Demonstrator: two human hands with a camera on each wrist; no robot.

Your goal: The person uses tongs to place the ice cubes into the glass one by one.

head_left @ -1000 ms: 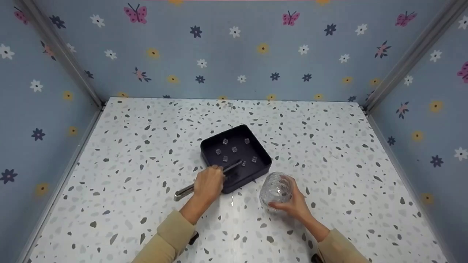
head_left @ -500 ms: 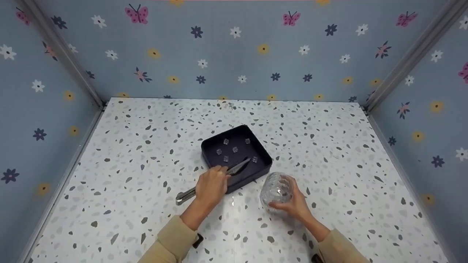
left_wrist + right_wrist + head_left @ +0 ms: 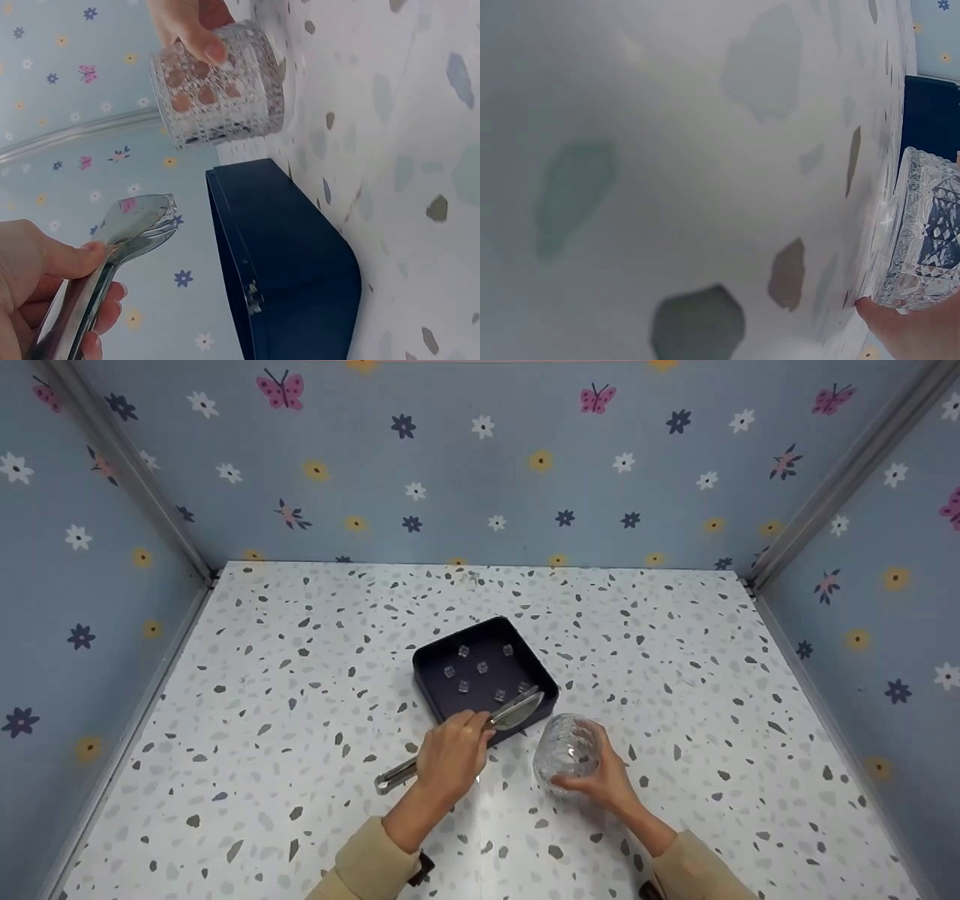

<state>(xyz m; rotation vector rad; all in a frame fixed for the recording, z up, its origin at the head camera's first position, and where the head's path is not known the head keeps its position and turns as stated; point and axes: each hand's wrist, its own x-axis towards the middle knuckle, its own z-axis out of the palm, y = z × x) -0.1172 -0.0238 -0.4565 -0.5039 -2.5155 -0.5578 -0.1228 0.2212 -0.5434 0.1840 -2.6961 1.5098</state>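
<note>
My left hand [image 3: 452, 755] grips metal tongs [image 3: 517, 711], whose tips are above the near right part of a dark tray [image 3: 427, 690]. In the left wrist view the tongs [image 3: 90, 292] lie between thumb and fingers. A glassy glint shows at their tips; whether they pinch a clear cube I cannot tell. Several small clear cubes [image 3: 482, 667] lie apart in the tray, one partly covered by the tongs. My right hand [image 3: 604, 776] holds a clear patterned glass [image 3: 562, 754], tilted beside the tray's near right corner, thumb and fingers around it.
The speckled white tabletop [image 3: 300, 697] spreads around the tray. Flowered blue panels [image 3: 480, 457] stand at the back and both sides, with grey metal posts [image 3: 135, 472] at the corners. A dark band sits at each sleeve.
My left hand and the tongs have moved right and nearer, from the tray's middle toward its near right side. A cube the tongs covered half a second ago shows again. The glass stays put.
</note>
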